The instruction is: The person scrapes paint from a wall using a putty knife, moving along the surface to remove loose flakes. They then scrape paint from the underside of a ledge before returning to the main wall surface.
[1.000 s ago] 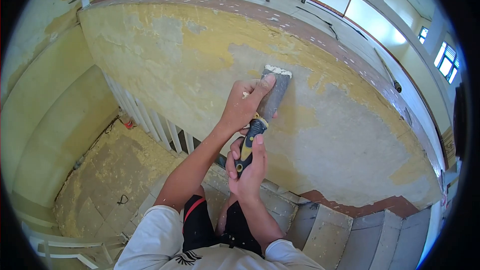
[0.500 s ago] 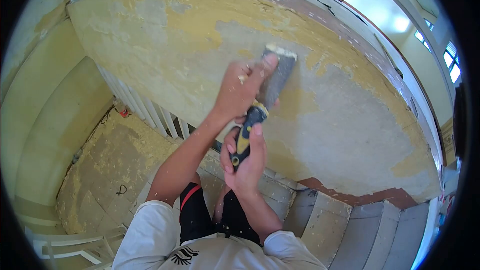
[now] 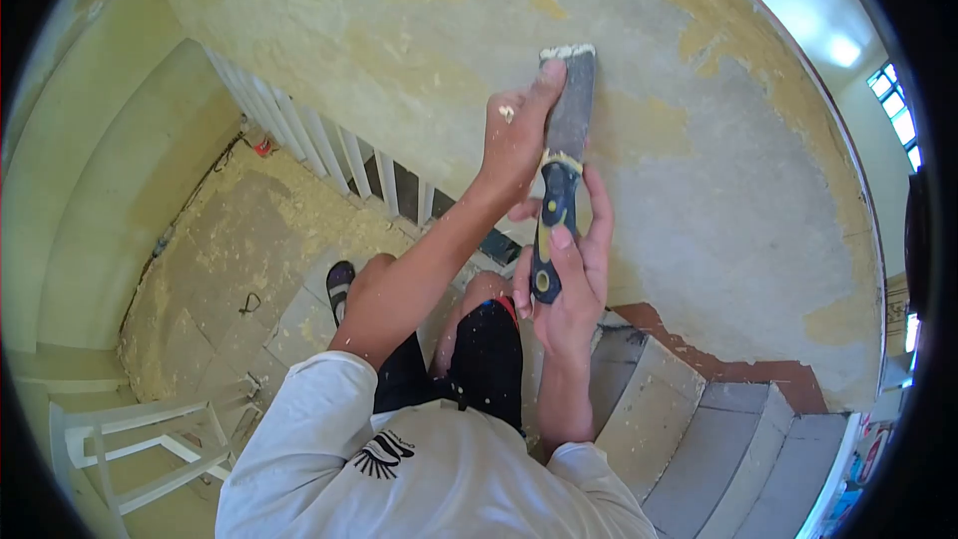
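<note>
A paint scraper (image 3: 571,120), with a wide grey blade and a dark handle marked in yellow, points up in front of the wall (image 3: 738,210). Pale paint crumbs line its blade edge. My left hand (image 3: 514,135) grips the blade, its thumb along the front near the tip and its fingers hidden behind. A pale flake sticks to the back of this hand. Lower down, my right hand (image 3: 579,284) holds the handle, thumb across its front and fingers around the sides. Around the tool the wall shows bare grey patches between remains of yellow paint.
Stairs (image 3: 689,419) rise at the lower right beside the wall. White balusters (image 3: 299,130) stand on the left, above a tiled floor (image 3: 220,279) littered with yellow paint chips. A white wooden frame (image 3: 150,449) is at the lower left. One sandalled foot (image 3: 340,284) rests below my left arm.
Both hands and the scraper have shifted right and slightly up in view, and the scraper is now more upright. My right hand's grip looks looser. The view has tilted down, showing more floor.
</note>
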{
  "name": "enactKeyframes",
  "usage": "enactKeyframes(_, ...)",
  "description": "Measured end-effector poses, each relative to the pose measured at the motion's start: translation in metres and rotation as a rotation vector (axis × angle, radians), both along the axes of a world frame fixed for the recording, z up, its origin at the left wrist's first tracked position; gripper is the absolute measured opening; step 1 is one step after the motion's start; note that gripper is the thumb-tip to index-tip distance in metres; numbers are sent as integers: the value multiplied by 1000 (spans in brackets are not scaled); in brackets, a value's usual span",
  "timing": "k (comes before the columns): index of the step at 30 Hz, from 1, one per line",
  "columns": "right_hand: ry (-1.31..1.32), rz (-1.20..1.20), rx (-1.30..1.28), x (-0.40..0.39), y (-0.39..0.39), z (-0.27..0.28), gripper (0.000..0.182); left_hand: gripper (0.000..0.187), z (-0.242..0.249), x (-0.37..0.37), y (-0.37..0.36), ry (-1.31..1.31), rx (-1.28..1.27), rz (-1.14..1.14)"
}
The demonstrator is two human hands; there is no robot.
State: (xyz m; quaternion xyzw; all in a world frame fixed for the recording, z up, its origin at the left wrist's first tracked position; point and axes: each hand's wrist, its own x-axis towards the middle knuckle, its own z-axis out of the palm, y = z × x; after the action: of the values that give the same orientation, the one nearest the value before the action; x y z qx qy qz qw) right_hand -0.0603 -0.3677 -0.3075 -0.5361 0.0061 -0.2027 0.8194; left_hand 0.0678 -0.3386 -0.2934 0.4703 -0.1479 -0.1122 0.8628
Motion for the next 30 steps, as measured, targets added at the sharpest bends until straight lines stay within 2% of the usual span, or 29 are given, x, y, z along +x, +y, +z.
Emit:
enactKeyframes(6,-17,-33,-18,6,9,22,44,51,19,6,6,24,4,24)
enactKeyframes(12,13,9,40,9,-1,33,44,47,29,9,3,79,-146,3)
enactKeyframes(15,26,-20,-3,5,4,30,45,50,27,3,4,75,-27,58)
enactKeyframes(18,56,-18,19,6,3,33,41,49,33,3,0,136,-148,66)
enactKeyframes(21,7,62,9,12,5,48,41,48,39,12,11,157,-91,50)
enactKeyframes(24,18,24,2,5,6,38,41,48,35,5,9,152,-118,-7)
enactKeyframes(28,29,13,-14,7,19,46,41,48,36,10,10,125,-1,90)
enactKeyframes(30,25,-2,-39,11,19,49,41,46,36,9,12,86,1,68)
